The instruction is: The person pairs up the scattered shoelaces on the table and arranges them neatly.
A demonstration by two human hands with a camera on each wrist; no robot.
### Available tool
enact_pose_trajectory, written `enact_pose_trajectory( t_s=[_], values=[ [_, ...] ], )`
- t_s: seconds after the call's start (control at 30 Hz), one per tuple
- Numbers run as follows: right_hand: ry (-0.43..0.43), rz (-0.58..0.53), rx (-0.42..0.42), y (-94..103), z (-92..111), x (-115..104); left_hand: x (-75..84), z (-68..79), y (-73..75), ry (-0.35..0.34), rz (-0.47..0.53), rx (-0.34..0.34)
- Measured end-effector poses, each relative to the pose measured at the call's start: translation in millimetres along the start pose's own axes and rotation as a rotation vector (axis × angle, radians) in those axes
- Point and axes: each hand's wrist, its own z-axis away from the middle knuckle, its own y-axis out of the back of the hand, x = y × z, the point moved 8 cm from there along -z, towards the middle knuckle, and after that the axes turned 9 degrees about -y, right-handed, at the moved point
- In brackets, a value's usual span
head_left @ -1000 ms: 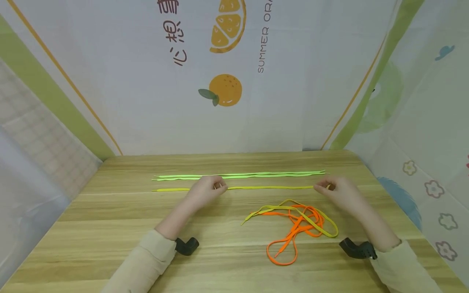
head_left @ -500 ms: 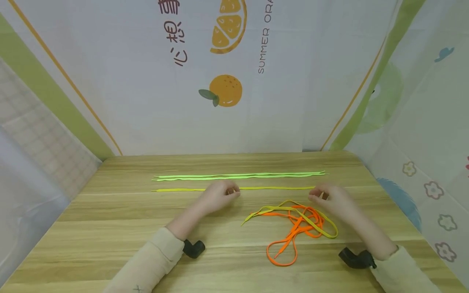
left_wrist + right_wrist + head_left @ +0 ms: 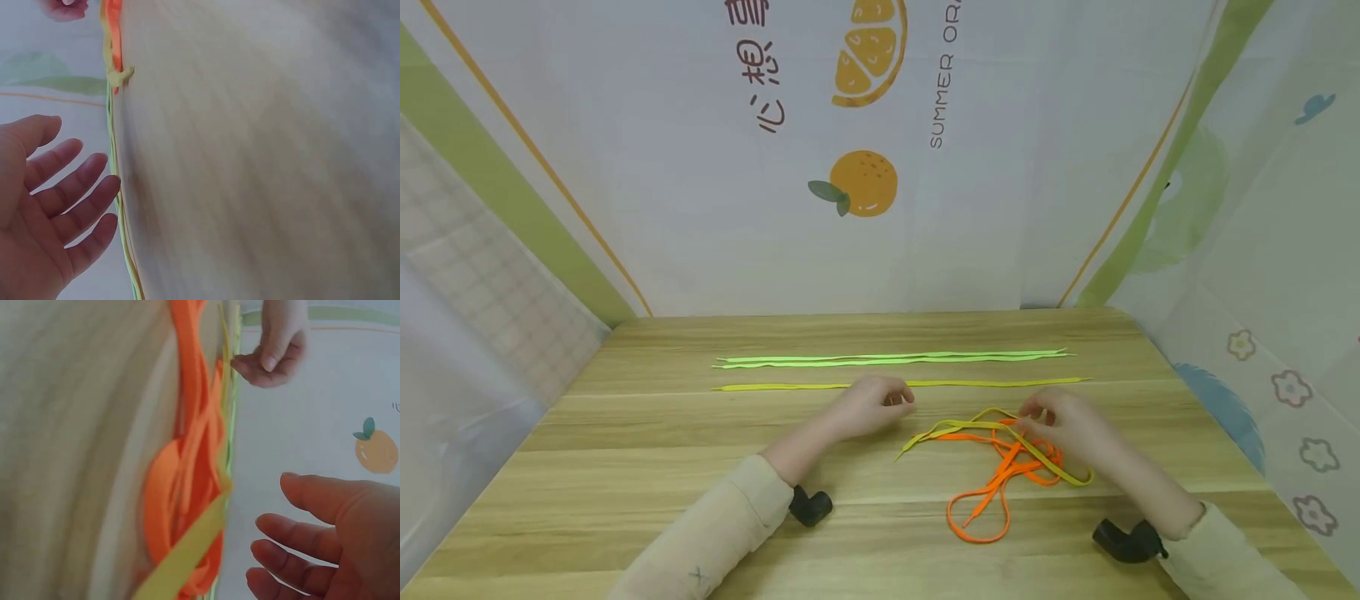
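Two light green shoelaces (image 3: 820, 363) lie straight side by side near the far part of the table. Closer to me, a yellow shoelace (image 3: 985, 383) is stretched out roughly parallel to them. My left hand (image 3: 872, 407), fingers loosely bent and holding nothing, hovers just in front of this lace. Loose orange shoelace (image 3: 994, 483) lies tangled with another yellow shoelace (image 3: 1078, 481). Over the right part of that tangle is my right hand (image 3: 1067, 427). In the right wrist view its relaxed fingers (image 3: 294, 534) are apart, with nothing between them.
The wood-grain table (image 3: 625, 467) ends at a white printed curtain (image 3: 962, 233) behind and others at the sides. Dark wrist-worn devices (image 3: 811, 506) stick out from both sleeves.
Both hands have left the straight yellow shoelace. The left has slid right and slightly nearer; the right has come left and nearer, over the tangle. The yellow shoelace's right end now shows.
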Motion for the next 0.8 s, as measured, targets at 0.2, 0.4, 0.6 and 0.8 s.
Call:
enact_pose_trajectory(
  t_s=[0.2, 0.4, 0.6, 0.8],
  values=[
    [0.029, 0.027, -0.004, -10.1, 3.2, -1.4, 5.5, -8.2, -9.9, -0.032, 0.013, -0.056],
    [0.044, 0.045, 0.013, -15.4, 5.6, -2.1, 9.8, -15.2, -20.0, -0.032, 0.077, -0.12],
    [0.053, 0.069, 0.035, -17.9, 4.6, -1.4, 11.1, -22.7, -28.6, -0.036, 0.07, -0.179],
    [0.041, 0.077, 0.027, -21.7, 2.6, -2.0, 10.9, -29.2, -36.6, -0.043, 0.008, -0.219]
  ],
)
